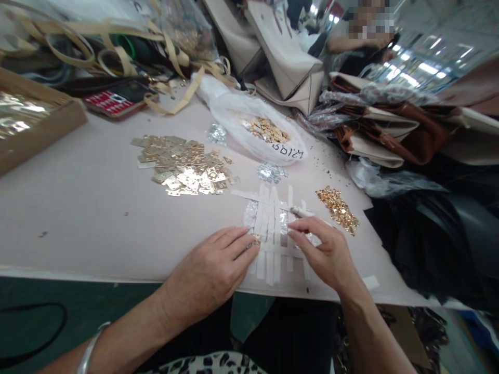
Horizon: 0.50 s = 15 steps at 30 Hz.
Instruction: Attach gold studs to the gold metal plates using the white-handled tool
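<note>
My left hand (216,267) rests low over the table, its fingertips closed on a small gold metal plate (255,242) at the left edge of some taped-down clear plastic. Strips of white tape (268,223) run lengthwise and across over this plastic. My right hand (325,249) is at the right side of the strips, thumb and forefinger drawn together; anything between them is too small to make out. Just beyond those fingers lies a slim pen-like tool (302,212). A heap of flat gold plates (187,163) lies beyond my left hand.
Small gold pieces (338,209) and silver discs (271,172) lie in piles beyond the tape. Behind them sits a white plastic bag (234,111) of gold parts. A cardboard box (58,127) stands left, a red-screened phone (117,98) beside it. Bags (390,130) crowd the right; a person (358,41) is behind.
</note>
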Motion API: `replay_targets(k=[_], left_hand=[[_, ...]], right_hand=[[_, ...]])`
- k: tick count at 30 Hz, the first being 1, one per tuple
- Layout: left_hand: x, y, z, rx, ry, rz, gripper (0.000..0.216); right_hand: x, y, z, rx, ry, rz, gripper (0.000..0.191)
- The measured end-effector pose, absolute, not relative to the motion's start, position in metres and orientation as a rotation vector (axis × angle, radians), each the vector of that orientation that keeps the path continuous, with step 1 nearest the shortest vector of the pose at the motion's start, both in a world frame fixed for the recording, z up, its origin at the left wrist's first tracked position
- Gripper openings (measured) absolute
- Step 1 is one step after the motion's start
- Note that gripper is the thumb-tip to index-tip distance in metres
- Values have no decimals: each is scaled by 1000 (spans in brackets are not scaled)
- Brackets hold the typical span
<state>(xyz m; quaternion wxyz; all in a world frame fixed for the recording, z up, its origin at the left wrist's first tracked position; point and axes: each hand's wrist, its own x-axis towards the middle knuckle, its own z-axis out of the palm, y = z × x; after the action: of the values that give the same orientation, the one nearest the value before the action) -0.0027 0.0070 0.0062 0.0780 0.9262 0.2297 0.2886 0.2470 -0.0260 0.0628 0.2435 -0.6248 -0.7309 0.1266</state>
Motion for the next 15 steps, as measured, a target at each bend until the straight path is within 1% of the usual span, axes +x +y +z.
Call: replay_targets(k=[1,3,9,12,15], left_hand=[[-3,7,6,2775,693,864,26],[-2,6,5,2781,701,868,28],[-3,5,3,2789,704,868,27],[-3,6,3,2775,717,871,27],[-3,5,2,2775,716,864,29]], right_hand=[[235,-29,64,-1672,-2008,485,12],[215,-33,60,-1656,-2031,612,12],[200,-26,40,-1702,-2102,555,13],[200,-21,43,-1722,-2154,546,14],[199,-14,54,-1805,-2159,653,15]])
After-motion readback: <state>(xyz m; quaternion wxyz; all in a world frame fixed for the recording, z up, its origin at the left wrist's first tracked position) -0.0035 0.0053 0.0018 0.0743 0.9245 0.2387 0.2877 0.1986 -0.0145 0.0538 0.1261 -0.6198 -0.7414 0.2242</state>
